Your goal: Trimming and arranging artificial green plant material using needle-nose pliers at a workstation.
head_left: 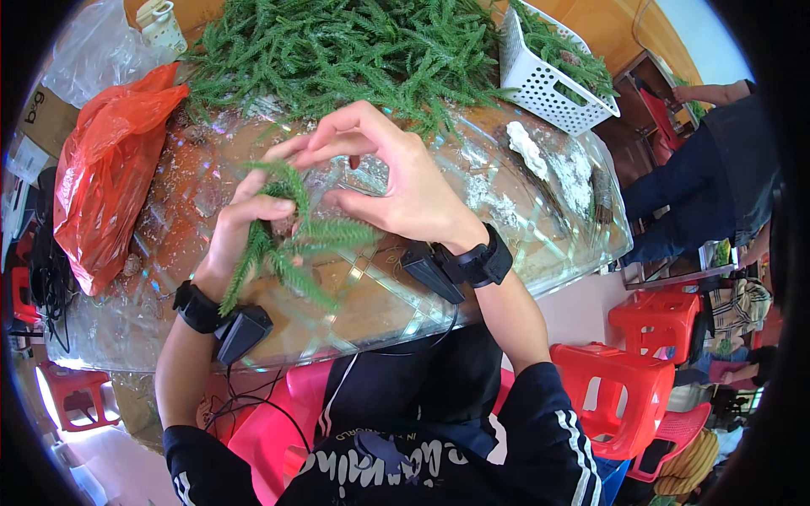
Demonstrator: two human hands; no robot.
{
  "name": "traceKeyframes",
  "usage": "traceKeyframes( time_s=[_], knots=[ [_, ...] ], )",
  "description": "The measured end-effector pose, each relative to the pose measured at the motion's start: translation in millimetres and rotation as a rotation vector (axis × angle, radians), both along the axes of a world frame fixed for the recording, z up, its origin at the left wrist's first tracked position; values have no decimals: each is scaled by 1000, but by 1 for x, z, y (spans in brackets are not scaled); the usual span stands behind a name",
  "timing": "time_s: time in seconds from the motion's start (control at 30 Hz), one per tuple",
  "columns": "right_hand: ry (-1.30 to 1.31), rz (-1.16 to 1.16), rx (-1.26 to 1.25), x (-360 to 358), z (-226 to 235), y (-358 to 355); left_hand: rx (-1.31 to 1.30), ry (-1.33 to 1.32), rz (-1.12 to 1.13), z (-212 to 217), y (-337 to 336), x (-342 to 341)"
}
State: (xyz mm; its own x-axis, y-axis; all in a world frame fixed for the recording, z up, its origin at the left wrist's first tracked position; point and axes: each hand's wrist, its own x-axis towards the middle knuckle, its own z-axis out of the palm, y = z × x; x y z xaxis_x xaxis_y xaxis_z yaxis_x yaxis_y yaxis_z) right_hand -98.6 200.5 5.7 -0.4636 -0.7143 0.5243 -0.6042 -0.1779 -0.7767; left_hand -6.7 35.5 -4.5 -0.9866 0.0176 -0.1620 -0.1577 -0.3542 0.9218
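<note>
My left hand [236,223] is closed around an artificial pine sprig [337,234], whose green needled tips fan out toward me and to the right. A brownish pine cone [284,224] shows partly at the sprig's middle, beside my left thumb. Just to the right, my right hand [409,181] is raised with its fingers curved and its thumb apart. Its fingertips come close to those of my left hand, and I see nothing between them. Both hands are above the table [371,295]. Some of the left fingers are hidden behind the greenery.
A large heap of green sprigs [354,59] covers the table's far side. Next to it stands a white perforated basket [544,88] holding more sprigs. A red plastic bag [110,177] lies at left. White clumps [527,150] and thin stems lie at right. Beyond, a person [717,169] stands near red stools [607,396].
</note>
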Motion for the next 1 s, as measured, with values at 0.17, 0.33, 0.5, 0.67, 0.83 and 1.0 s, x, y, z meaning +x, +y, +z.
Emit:
traceKeyframes(
  time_s=[0.17, 0.33, 0.5, 0.67, 0.83, 1.0],
  knots=[
    [7, 1, -26, -2, -2, -4, -11, -24, -42, -3, -7, -1],
    [28, -16, -30, -1, 1, 0, -48, -40, -2, -9, -10, -3],
    [26, 14, -81, -4, -1, 3, -28, 14, -134, -5, -9, -4],
    [-13, 65, -55, -1, -2, -1, -20, -4, -205, -8, -13, -1],
    [-57, 100, -48, 0, -2, 0, -40, -73, -225, -5, -10, -3],
    [-211, 181, -78, 1, -2, -1, 66, -58, -251, -8, -11, -2]
  ],
)
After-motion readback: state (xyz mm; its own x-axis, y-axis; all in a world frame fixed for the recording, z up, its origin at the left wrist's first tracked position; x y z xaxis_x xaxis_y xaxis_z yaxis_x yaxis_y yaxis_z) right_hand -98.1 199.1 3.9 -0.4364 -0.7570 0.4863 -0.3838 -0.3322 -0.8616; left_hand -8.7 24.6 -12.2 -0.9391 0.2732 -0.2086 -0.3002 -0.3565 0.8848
